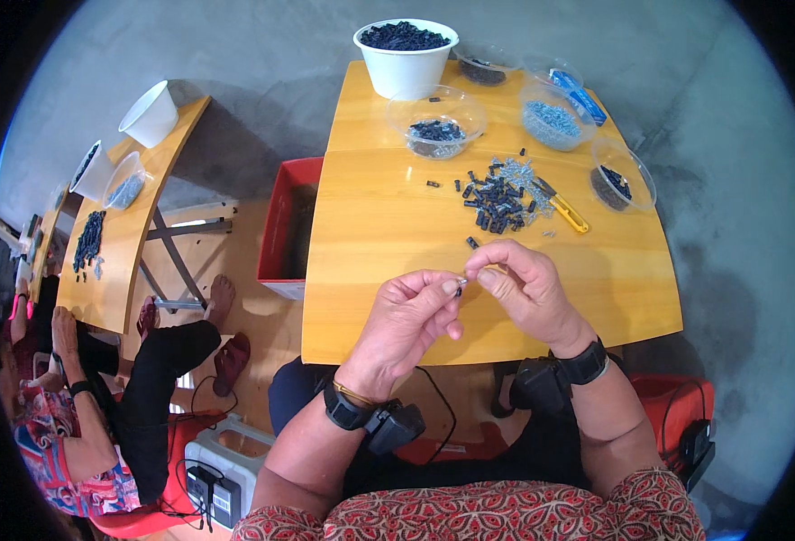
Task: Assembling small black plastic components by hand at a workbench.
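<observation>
Over the near part of the yellow wooden table [370,225], my left hand [406,325] pinches a small black plastic part [459,292] between thumb and forefinger. My right hand [533,293] meets it there, its thumb and forefinger closed at a tiny silvery metal piece [463,281]. Fingertips cover most of both pieces. Just beyond my hands lies a loose pile of short black plastic parts [498,206], mixed with small silvery metal pieces [519,176]. A yellow utility knife [567,212] lies at the pile's right side.
At the back stand a white tub of black parts [406,72] and several clear bowls, one with silvery pieces [551,126]. A blue box [578,95] leans there. Left of the table is a red crate [280,225]; farther left, another person sits at a second table [118,261].
</observation>
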Demonstrator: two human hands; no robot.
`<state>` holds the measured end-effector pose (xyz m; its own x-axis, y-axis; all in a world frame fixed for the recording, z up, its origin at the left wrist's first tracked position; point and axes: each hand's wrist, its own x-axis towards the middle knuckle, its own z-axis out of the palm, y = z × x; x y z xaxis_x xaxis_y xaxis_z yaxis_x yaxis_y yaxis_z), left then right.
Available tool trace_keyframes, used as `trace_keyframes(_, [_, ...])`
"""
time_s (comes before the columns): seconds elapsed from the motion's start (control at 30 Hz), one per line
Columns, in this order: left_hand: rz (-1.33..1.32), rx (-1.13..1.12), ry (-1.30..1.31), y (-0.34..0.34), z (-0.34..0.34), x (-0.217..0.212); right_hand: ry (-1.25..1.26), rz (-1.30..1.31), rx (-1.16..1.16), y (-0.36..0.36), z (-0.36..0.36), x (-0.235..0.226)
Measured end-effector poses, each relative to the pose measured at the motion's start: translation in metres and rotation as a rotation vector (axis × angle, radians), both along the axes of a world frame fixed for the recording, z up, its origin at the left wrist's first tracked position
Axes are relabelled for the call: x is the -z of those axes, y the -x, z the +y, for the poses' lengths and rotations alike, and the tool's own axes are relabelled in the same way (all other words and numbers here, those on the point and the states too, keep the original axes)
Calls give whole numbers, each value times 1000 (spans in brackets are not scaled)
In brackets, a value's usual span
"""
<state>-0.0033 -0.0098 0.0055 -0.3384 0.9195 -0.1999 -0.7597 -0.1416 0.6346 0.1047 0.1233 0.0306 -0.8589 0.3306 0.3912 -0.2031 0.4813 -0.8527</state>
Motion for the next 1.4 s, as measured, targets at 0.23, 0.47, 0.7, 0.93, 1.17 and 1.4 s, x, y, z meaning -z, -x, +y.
trace_keyframes(0.23, [12,5,-10,-1,1,2,-4,-40,1,1,-7,2])
trace_keyframes(0.47, [26,2,-3,-3,2,2,-48,11,-24,2,-7,0])
trace_keyframes(0.7, [-95,38,-98,-3,4,5,155,30,35,0,-1,14])
trace_keyframes(0.93, [-67,-5,-220,2,3,9,-52,68,168,-1,-6,4])
trace_keyframes(1.17, [14,-12,-183,1,2,10,-158,84,185,-2,-10,-3])
trace_keyframes(1.4, [48,-41,-175,-3,6,12,-172,75,170,-2,-11,-3])
